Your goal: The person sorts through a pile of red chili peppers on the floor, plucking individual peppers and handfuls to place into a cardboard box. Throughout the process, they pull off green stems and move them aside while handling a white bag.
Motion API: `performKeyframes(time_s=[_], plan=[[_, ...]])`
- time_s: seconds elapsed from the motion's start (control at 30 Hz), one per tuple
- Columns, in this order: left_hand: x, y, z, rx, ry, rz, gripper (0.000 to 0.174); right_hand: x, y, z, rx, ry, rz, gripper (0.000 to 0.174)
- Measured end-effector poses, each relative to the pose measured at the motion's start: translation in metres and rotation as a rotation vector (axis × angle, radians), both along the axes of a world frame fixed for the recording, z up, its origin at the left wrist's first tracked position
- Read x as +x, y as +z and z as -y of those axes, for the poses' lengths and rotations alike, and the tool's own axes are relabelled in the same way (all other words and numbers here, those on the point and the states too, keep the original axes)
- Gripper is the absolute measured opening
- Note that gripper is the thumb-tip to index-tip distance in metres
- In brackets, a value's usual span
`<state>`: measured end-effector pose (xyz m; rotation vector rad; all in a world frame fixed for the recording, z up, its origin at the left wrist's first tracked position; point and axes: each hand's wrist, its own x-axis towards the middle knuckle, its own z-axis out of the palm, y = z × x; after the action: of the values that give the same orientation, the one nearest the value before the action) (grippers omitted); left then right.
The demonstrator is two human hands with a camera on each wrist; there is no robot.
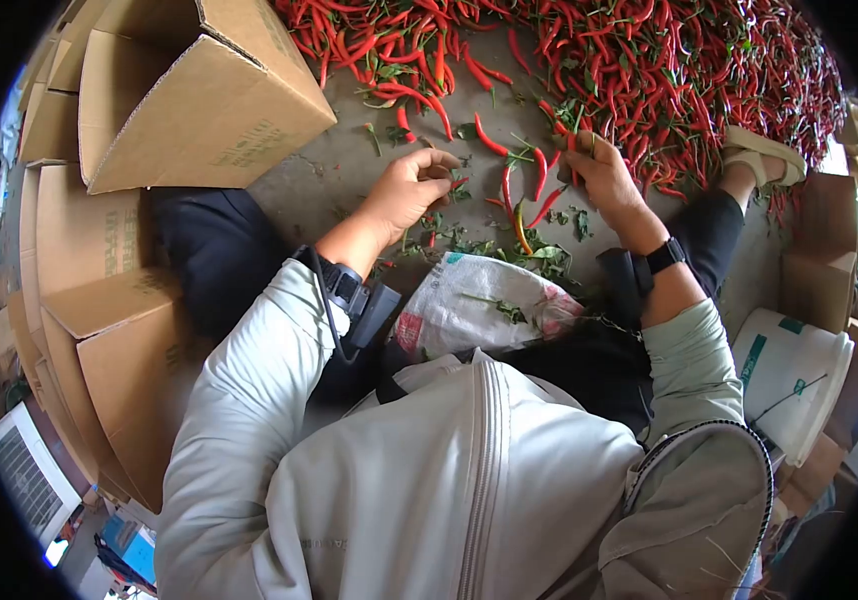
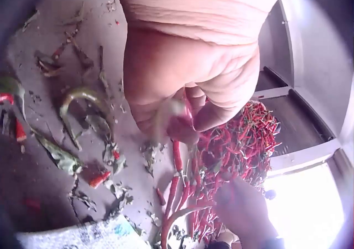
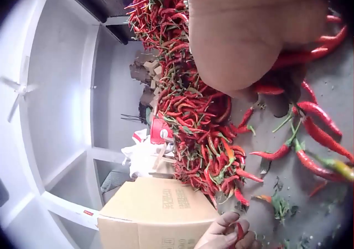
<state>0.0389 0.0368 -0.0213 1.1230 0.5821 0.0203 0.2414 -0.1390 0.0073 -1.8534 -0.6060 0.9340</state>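
My left hand [image 1: 411, 195] is low over the floor with its fingers curled, pinching a red chili pepper [image 3: 239, 235] between thumb and fingers. Most of that chili is hidden inside the hand. On the other side, my right hand [image 1: 606, 180] grips another red chili [image 3: 301, 57], which sticks out past the palm in the right wrist view. Between the hands lie several loose chilies [image 1: 507, 185], some with green stems. A large heap of red chilies [image 1: 669, 70] with green leaves spreads just beyond the right hand.
A white woven sack [image 1: 489, 300] lies between my legs, with leaf scraps [image 1: 549, 260] beside it. An open cardboard box [image 1: 219, 120] stands at the left, above more boxes [image 1: 129, 370]. A white bucket [image 1: 789, 375] is at the right. My sandalled foot [image 1: 764, 160] borders the heap.
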Motion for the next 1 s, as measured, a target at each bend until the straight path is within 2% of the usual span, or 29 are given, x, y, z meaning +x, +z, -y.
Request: performKeyframes(time_s=[0.07,0.13,0.17,0.2,0.4,0.53,0.6,0.67,0.73,0.87,0.93,0.97,1.0], plan=[[0.003,0.0,0.009,0.118,-0.023,-0.01,0.023,-0.01,0.009,0.005,0.024,-0.038,-0.035,0.007],[0.003,-0.002,0.016,0.145,-0.037,-0.047,0.026,-0.018,0.019,0.008,0.068,-0.205,0.0,0.008],[0.003,-0.002,0.019,0.197,-0.054,-0.117,0.027,-0.012,0.002,0.014,0.185,-0.215,0.197,0.009],[0.002,-0.002,0.022,0.249,-0.071,-0.186,0.029,-0.012,0.002,0.019,0.187,-0.22,0.196,0.009],[-0.001,0.008,0.033,0.164,-0.08,-0.241,0.022,-0.009,0.001,0.038,0.331,-0.392,0.093,0.012],[0.0,0.007,0.048,-0.006,-0.009,-0.168,0.02,0.001,0.017,0.05,0.346,-0.373,0.163,0.013],[-0.001,0.009,0.053,-0.018,-0.036,-0.165,0.02,0.001,0.024,0.051,0.057,-0.283,0.305,0.014],[0.001,0.012,0.055,-0.029,-0.062,-0.162,0.021,0.001,0.003,0.05,0.004,0.078,0.925,0.014],[0.005,0.012,0.055,-0.045,-0.053,-0.135,0.023,-0.018,0.003,0.044,-0.278,0.31,0.941,0.016],[0.008,0.012,0.051,-0.084,-0.038,-0.191,0.019,-0.022,-0.016,0.042,-0.495,0.513,0.94,0.02],[0.014,0.005,0.054,0.358,0.013,-0.038,0.017,-0.02,-0.004,0.043,-0.428,0.496,0.961,0.019],[0.018,0.0,0.054,0.356,0.009,-0.04,0.017,-0.017,0.001,0.043,-0.425,0.44,0.892,0.02],[0.024,-0.001,0.054,0.546,-0.046,-0.009,0.017,-0.014,0.005,0.043,-0.424,0.385,0.827,0.021]])
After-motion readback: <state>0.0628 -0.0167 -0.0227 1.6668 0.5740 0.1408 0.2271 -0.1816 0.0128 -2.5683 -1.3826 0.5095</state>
